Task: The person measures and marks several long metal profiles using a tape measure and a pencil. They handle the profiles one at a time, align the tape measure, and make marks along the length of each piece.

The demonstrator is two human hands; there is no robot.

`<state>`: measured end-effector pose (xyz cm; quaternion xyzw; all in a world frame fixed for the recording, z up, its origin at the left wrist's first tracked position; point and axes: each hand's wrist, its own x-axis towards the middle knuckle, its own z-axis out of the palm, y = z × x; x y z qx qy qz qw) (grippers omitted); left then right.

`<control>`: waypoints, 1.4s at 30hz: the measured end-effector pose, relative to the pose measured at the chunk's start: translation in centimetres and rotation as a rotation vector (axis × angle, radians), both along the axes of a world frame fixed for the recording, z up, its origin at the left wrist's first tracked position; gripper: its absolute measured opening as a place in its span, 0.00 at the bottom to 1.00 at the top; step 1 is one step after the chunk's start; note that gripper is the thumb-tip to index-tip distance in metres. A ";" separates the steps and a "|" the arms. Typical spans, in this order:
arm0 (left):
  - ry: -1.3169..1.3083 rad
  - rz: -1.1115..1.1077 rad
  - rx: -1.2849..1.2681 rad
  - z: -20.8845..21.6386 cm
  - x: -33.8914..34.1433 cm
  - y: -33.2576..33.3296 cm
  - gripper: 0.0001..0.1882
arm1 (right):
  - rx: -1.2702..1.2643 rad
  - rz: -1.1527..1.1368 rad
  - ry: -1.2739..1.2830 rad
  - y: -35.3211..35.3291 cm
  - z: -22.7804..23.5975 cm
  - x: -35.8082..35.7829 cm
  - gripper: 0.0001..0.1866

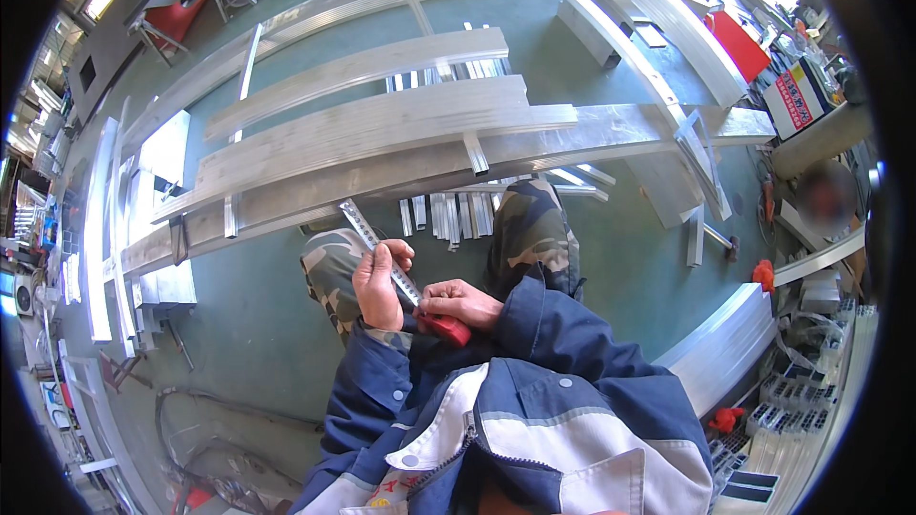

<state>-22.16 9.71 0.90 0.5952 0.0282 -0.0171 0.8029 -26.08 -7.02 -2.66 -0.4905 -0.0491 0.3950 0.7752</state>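
Daylight floods in from the upper right, blown out to white there. The aluminium profiles (382, 124) gleam with soft glare. Straight edges bow toward the dark circular rim; the centre stays sharp.

Across the middle of the frame, long aluminium profiles (382, 129) lie stacked and span nearly the full width, barring any straight reach upward. Short cut pieces (448, 215) crowd the floor just under them at centre. The green floor (248, 324) is open at lower left, down to a tangle of hoses (205, 458). At lower right a profile bundle (725, 348) and packed parts (792, 401) close the way.
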 end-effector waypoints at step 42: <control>0.401 0.187 -0.199 -4.4 19.7 7.7 0.28 | -0.466 -1.263 -0.167 -23.4 2.1 13.0 0.14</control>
